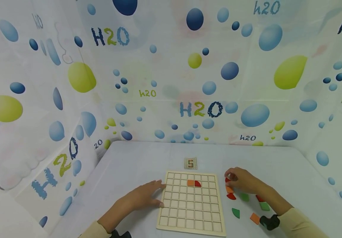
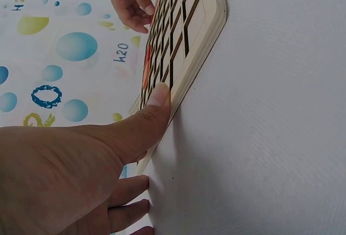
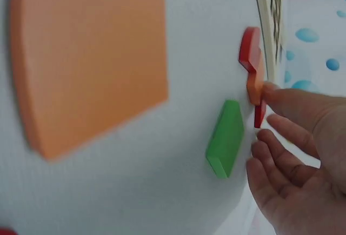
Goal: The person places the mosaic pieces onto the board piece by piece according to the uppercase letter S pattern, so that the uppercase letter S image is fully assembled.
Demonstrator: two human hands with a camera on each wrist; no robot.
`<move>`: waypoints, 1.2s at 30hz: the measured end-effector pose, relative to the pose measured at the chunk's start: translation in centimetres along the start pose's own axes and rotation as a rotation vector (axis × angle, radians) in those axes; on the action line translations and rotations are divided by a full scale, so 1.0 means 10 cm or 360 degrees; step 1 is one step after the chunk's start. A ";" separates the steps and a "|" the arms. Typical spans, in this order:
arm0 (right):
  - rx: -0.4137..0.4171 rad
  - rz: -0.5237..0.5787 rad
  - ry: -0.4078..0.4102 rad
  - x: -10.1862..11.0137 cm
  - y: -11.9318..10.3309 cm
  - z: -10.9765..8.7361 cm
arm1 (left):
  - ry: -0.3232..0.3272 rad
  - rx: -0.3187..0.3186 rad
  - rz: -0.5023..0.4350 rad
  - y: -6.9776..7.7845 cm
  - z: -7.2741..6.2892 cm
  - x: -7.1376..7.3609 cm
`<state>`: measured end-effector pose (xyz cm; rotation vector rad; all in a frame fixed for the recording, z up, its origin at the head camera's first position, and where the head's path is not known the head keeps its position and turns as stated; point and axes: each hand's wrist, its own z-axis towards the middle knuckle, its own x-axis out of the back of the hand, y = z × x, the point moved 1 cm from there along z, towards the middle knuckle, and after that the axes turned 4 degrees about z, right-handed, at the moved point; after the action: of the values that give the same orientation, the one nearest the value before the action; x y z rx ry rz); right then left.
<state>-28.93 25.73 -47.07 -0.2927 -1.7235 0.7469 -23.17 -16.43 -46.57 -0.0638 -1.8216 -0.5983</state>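
A wooden grid board (image 1: 191, 205) lies on the table, with an orange square tile (image 1: 190, 182) and a red quarter-round tile (image 1: 198, 183) side by side in its cells. My left hand (image 1: 142, 196) rests at the board's left edge, fingers spread; in the left wrist view its thumb (image 2: 158, 97) lies on the rim. To the right of the board, my right hand (image 1: 243, 180) has thumb and forefinger at a red tile (image 3: 259, 115), pinching it. Below that are another orange tile (image 1: 229, 190) and a red quarter-round tile (image 1: 231, 196).
A small pattern card (image 1: 190, 163) with a coloured figure lies beyond the board. Around the right forearm are green tiles (image 1: 235, 213), a red tile (image 1: 260, 198) and an orange tile (image 1: 255, 218). A printed curtain (image 1: 171, 66) stands behind the table.
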 end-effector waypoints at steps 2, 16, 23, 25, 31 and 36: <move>0.0004 -0.0003 -0.0009 0.00 0.01 0.00 | -0.0001 0.0001 0.0002 -0.01 0.00 -0.01; 0.0069 -0.0010 -0.0060 0.02 0.09 0.03 | -0.0007 0.0006 0.0016 -0.02 0.01 -0.01; 0.0018 -0.0094 0.0032 -0.02 0.04 0.05 | -0.0001 0.0015 0.0011 -0.03 0.01 -0.02; 0.0014 -0.0085 0.0029 -0.01 0.00 0.03 | -0.0003 0.0016 0.0009 -0.02 0.01 -0.02; 0.0108 0.0001 -0.0060 0.01 -0.03 -0.02 | -0.0003 0.0003 0.0028 -0.03 0.01 -0.02; 0.0201 0.0036 -0.0108 0.02 -0.02 -0.03 | 0.0006 -0.0013 0.0029 -0.03 0.01 -0.02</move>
<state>-28.72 25.80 -46.76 -0.2025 -1.7307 0.8873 -23.31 -16.61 -46.89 -0.0848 -1.8132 -0.5928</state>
